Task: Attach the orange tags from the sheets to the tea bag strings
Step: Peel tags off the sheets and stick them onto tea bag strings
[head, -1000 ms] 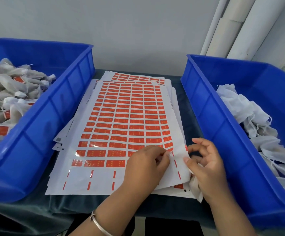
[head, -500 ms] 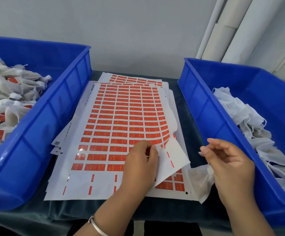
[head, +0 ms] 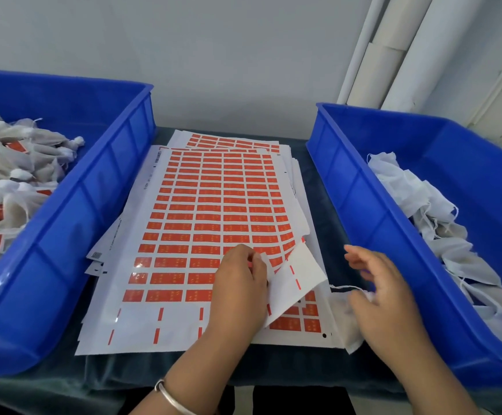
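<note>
Two hands work over a stack of tag sheets. The left hand (head: 240, 289) pinches the lifted corner (head: 299, 275) of the top sheet (head: 208, 223) between thumb and fingers, so that corner is folded up and back, showing its white underside with a few red dashes. Whether a loose tag sits in that pinch is too small to tell. A silver bangle (head: 170, 396) rings the left wrist.

The right hand (head: 378, 298) hovers just right of the sheets with its fingers spread and loose, holding nothing. It is a little blurred. Under its palm lies a white tea bag (head: 347, 324) on the dark cloth (head: 318, 181), and the bag's thin string (head: 344, 286) runs out toward the lifted corner, close to the fingertips.

Rows of orange tags (head: 231, 205) cover most of the top sheet. Its bottom rows are bare, with only red dashes left. More sheets (head: 234, 142) stick out from below at the far end and the left side.

Beside the sheets on the right stands a blue bin (head: 372, 211) with plain white bags (head: 423, 205) in it. On the left stands another blue bin (head: 94, 187), holding bags with orange tags (head: 16, 175) on them.
</note>
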